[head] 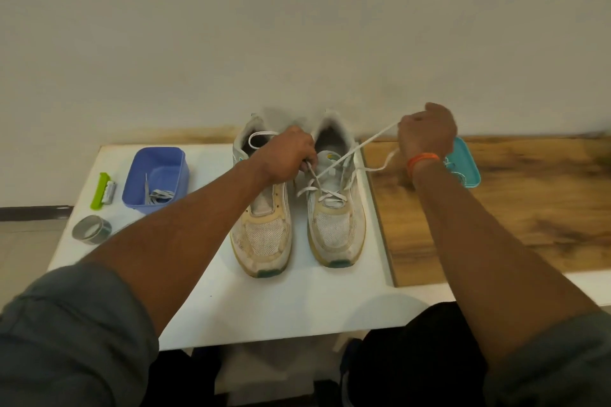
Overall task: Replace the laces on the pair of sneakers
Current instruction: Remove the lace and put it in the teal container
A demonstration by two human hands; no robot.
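Pinching one run of white lace (370,139), the right hand (426,135) is raised to the right of the shoes and draws that strand taut on a slant down to the eyelets, while a slack tail hangs from the hand over the wooden board (496,208). Curled low between the two shoes, the left hand (287,157) grips the other end of the same lace beside the tongue of the right sneaker (335,201). That sneaker stands toe-near on the white table (205,274), just beside the left sneaker (263,208), whose eyelets look bare, with a loop of lace (261,137) lying across its far opening. Only the lower eyelets of the right sneaker carry crossings, so the step in hand appears to be threading the lace upward on the first shoe, with the second shoe not yet begun. Next, the slack should be evened on both sides and one tip fed through the next free eyelet, which calls for a fine pinch near the lace tip and a steady shoe. To the left sit a blue tub (155,175) holding a bundle of lace, a green clip-like tool (101,190) and a roll of grey tape (91,230); a teal tray (466,165) lies on the board behind the right wrist.
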